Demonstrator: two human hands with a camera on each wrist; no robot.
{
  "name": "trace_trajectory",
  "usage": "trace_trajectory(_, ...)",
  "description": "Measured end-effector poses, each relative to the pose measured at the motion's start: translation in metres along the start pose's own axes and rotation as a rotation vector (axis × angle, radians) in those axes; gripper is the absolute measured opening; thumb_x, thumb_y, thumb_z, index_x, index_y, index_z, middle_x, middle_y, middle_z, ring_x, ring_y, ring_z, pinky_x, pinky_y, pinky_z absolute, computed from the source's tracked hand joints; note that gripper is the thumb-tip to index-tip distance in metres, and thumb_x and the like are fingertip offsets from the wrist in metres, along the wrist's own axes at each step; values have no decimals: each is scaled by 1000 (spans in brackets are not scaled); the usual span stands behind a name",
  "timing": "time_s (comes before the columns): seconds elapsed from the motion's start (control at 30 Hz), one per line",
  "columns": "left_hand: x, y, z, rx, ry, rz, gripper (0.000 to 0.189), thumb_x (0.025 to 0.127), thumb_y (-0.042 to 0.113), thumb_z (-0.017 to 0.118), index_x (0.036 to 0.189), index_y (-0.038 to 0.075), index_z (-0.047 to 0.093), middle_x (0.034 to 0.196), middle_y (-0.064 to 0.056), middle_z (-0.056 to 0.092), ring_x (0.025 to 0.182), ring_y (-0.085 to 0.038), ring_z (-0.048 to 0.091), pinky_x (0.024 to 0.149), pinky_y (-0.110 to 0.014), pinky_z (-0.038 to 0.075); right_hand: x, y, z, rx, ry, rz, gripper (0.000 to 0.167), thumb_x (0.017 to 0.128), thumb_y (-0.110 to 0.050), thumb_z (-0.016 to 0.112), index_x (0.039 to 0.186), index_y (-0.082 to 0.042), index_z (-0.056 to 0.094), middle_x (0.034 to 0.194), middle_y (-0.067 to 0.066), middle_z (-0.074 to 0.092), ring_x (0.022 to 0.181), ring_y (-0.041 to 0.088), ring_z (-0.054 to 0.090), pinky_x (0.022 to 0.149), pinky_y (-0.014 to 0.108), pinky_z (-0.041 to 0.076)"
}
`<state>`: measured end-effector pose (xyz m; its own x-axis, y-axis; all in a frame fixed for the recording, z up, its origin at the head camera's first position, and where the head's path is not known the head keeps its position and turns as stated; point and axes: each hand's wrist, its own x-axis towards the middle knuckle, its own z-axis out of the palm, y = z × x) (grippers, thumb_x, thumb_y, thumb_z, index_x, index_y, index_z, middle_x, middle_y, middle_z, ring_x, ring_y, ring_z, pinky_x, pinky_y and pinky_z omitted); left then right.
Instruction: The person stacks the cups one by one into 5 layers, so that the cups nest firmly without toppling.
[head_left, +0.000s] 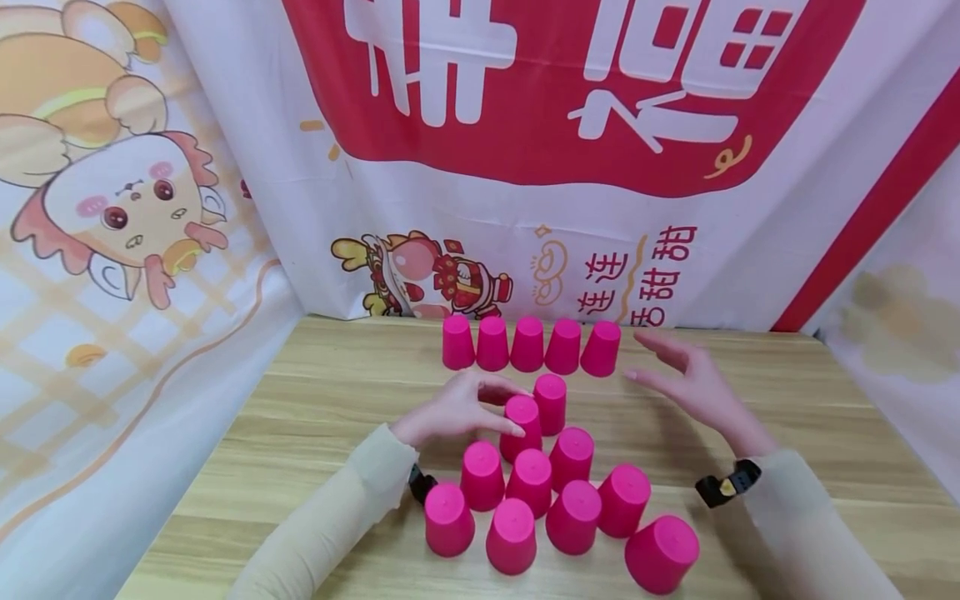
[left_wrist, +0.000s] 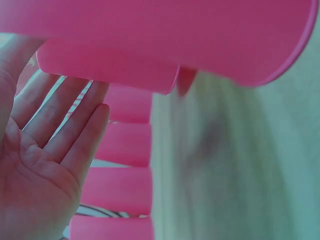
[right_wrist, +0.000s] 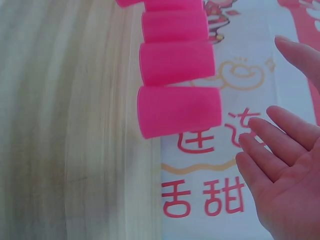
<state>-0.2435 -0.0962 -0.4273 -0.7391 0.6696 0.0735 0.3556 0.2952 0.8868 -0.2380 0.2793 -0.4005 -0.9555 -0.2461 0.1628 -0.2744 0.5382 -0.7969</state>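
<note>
My left hand (head_left: 468,408) is at a pink cup (head_left: 522,432) that stands upside down in the middle of the table. Its thumb lies on the cup's near side and the fingers reach round the far side. In the left wrist view the fingers (left_wrist: 82,122) show long and spaced, with cups partly covering the tips. Right behind stands another pink cup (head_left: 551,408). My right hand (head_left: 693,379) hovers with nothing in it, to the right of the end cup (head_left: 601,350) of the back row. Its fingers (right_wrist: 280,140) are spread in the right wrist view.
Several more pink cups stand upside down nearer the front, among them a front-left cup (head_left: 448,521) and a front-right cup (head_left: 662,554). A straight row including a left end cup (head_left: 457,343) stands along the wooden table's (head_left: 300,400) back edge, before a printed cloth (head_left: 420,183).
</note>
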Motion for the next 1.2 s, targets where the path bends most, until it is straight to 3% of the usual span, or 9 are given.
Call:
trace_trajectory(0.2, -3, 4, -15, 21, 83, 28, 48, 82, 36, 88, 126, 26, 73, 117, 11, 71, 111, -13, 65, 97, -52, 52, -21, -15, 2, -40, -30, 15, 72, 90, -42, 78, 151, -16, 51, 150, 10, 52, 139, 38, 43, 107, 65, 37)
trace_trajectory(0.37, -6, 10, -30, 48, 213, 32, 51, 80, 44, 87, 127, 29, 72, 119, 13, 70, 112, -12, 64, 95, -48, 53, -32, -24, 7, -49, -62, -1, 72, 88, -43, 80, 150, -20, 52, 149, 6, 53, 138, 37, 45, 104, 67, 39)
trace_trajectory(0.7, -4, 35, -61, 85, 413, 142, 53, 80, 39, 88, 129, 28, 71, 120, 8, 70, 104, -15, 67, 82, -40, 59, -58, -29, 26, 22, -129, 35, 65, 85, -43, 82, 144, -24, 59, 142, 1, 59, 134, 34, 49, 104, 66, 40)
trace_trajectory(0.97, 9, 42, -83, 152, 533, 95, 62, 79, 49, 86, 134, 23, 69, 123, 9, 69, 101, -19, 66, 82, -42, 58, -69, -23, 36, 85, -164, 45, 56, 86, -34, 84, 138, -24, 64, 137, 0, 63, 130, 32, 54, 103, 62, 43)
trace_trajectory(1.2, 31, 35, -103, 191, 557, 19, 63, 83, 49, 83, 138, 23, 66, 123, 7, 68, 108, -14, 65, 84, -36, 58, -71, -22, 37, 106, -199, 47, 53, 87, -33, 82, 137, -21, 66, 135, 4, 65, 129, 35, 55, 102, 63, 43)
